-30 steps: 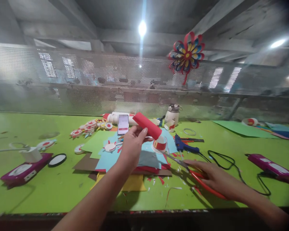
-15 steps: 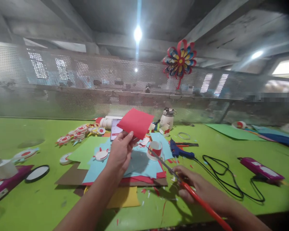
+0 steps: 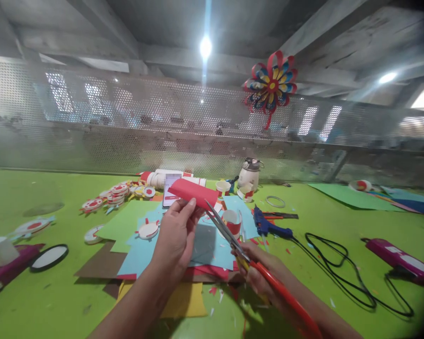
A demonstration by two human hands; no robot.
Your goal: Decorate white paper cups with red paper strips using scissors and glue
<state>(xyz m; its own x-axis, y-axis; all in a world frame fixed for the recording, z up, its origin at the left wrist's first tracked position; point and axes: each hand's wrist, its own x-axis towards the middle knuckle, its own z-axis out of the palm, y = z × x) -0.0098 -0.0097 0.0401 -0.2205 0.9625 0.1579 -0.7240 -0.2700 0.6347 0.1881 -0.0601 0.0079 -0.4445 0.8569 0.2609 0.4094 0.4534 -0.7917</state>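
Note:
A piece of red paper (image 3: pixel 194 192) is pinched between the thumb and fingers of my left hand (image 3: pixel 176 226), held above the stacked sheets. My right hand (image 3: pixel 259 268) grips red-handled scissors (image 3: pixel 228 233), whose tips are at the right lower edge of the red paper. Below lie light blue sheets (image 3: pixel 141 256) and a green sheet (image 3: pixel 122 221). On the blue paper sit a small white disc with red tabs (image 3: pixel 149 230) and a cup with a red band (image 3: pixel 232 223). A phone (image 3: pixel 169 197) stands behind my left hand.
A blue glue gun (image 3: pixel 268 226) and its black cord lie to the right, near a purple power strip (image 3: pixel 399 256). Decorated discs (image 3: pixel 118 190) are piled at the back left. A bottle (image 3: pixel 249 175) stands at the back. Paper scraps (image 3: pixel 214 292) litter the front.
The red paper has tilted and now looks narrower. The scissors in my right hand have moved left and up to its edge. The view has shifted slightly.

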